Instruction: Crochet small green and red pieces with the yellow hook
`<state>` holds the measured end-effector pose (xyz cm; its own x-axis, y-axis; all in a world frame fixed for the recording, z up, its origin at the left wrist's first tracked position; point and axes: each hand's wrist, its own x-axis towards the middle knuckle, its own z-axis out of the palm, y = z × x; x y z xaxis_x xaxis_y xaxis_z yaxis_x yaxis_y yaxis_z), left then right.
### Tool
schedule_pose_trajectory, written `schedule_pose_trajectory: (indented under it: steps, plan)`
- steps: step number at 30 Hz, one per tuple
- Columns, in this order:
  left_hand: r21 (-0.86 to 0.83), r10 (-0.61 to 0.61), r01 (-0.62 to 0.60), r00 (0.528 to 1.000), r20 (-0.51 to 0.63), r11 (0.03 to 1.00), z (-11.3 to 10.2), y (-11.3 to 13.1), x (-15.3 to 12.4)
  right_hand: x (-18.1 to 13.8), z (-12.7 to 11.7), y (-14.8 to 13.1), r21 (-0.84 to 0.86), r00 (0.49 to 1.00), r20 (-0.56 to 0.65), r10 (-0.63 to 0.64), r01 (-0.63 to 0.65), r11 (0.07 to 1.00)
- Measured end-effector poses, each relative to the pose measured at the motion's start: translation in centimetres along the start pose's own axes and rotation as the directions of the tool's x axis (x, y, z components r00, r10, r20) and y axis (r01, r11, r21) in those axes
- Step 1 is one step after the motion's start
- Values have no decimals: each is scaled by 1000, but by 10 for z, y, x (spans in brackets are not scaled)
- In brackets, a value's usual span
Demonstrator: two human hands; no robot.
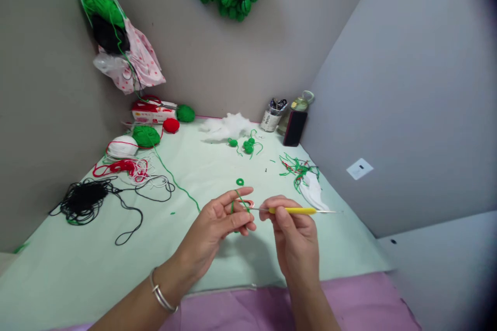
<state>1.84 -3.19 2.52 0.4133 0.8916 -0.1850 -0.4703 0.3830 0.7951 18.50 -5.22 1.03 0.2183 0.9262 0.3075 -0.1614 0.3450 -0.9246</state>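
In the middle of the view, my left hand (229, 217) pinches green yarn (241, 199), with a strand looped over its raised forefinger. My right hand (293, 225) grips a crochet hook (295, 210) by its yellow handle. The hook's metal shaft reaches left to the yarn at my left fingertips; its other thin end points right. Whatever stitches lie between my left fingers are mostly hidden. Just beyond the hands sit a small green ring (239, 182) and a small orange-red object (247, 203), partly covered by the fingers.
Left on the table are a green yarn ball (146, 136), a white ball (122, 147), a red ball (171, 125) and tangled black cord (85, 199). White stuffing (228, 126), small green crochet pieces (249, 145), a pen jar (272, 116), a phone (295, 128) and yarn scraps (298, 168) lie beyond.
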Motion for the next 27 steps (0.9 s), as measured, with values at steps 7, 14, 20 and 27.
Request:
schedule_pose_trajectory:
  steps: [7,14,20,27]
  plan:
    - [508,107,-178,980,165,843,-15,-4,19,9,-3,11,153,987,-103,125,-109,982]
    - [871,247,-420,899,361,256,-30,5,77,35,-16,19,478,905,-152,397,-284,831]
    - [892,161,-417,906,391,177,-38,-8,122,41,-19,32,463,904,-154,399,-291,837]
    - [876,144,-349,937,319,334,-49,-15,117,40,-19,34,445,894,-174,412,-302,843]
